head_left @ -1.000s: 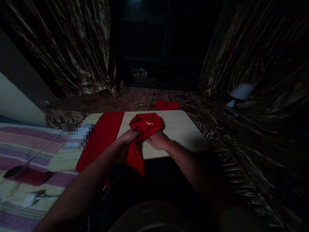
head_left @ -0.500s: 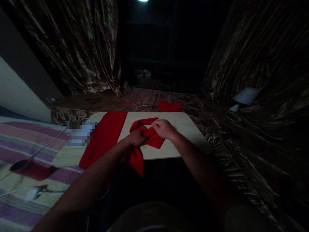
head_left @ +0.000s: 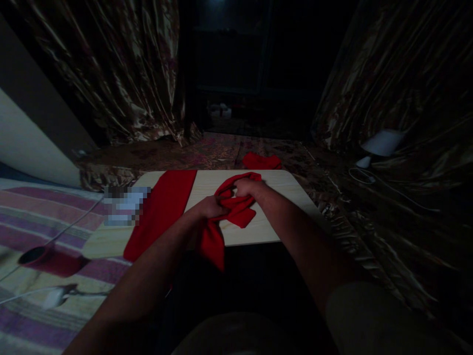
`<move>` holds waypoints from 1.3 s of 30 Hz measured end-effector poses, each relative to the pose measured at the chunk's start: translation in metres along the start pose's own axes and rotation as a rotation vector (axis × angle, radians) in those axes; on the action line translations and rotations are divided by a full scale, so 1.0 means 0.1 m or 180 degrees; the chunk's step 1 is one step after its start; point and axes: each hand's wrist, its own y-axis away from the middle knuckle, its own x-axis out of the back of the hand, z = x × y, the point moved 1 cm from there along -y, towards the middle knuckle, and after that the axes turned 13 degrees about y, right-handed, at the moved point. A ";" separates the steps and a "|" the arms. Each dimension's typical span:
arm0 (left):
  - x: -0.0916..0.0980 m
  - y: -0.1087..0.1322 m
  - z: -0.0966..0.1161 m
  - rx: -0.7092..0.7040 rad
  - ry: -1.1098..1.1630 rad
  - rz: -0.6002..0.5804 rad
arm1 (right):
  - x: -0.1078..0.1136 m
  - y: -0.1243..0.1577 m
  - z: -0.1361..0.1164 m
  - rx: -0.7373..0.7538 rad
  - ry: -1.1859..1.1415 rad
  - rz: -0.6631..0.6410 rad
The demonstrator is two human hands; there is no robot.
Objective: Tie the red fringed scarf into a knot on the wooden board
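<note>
A red cloth [head_left: 242,217] lies twisted into a loop on the pale wooden table [head_left: 207,182], with one pointed end hanging over the near edge. My left hand [head_left: 213,207] is closed on the loop's left side, its fingertips partly hidden in the folds. At the upper right of the loop, my right hand [head_left: 244,187] is closed on the fabric, its fingers bent down into the opening. To the left, a second, wide strip of red fabric [head_left: 166,202] lies flat across the table.
Beyond the table's far edge lies another bunched red cloth [head_left: 261,160]. A white lamp [head_left: 382,143] with a cord stands at right. On the striped bedding at left are a red cylindrical container [head_left: 55,261] and a white plug [head_left: 54,297]. A blurred-out patch [head_left: 125,206] covers something on the table.
My right hand has pushed into the loop and its fingers have turned downward. The cloth's far side has been drawn up and to the right. My left hand stays at the left side.
</note>
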 end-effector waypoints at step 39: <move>-0.25 0.13 0.48 -0.0906 -0.1923 0.0048 | -0.62 0.41 -0.08 -0.0060 -0.2793 0.1076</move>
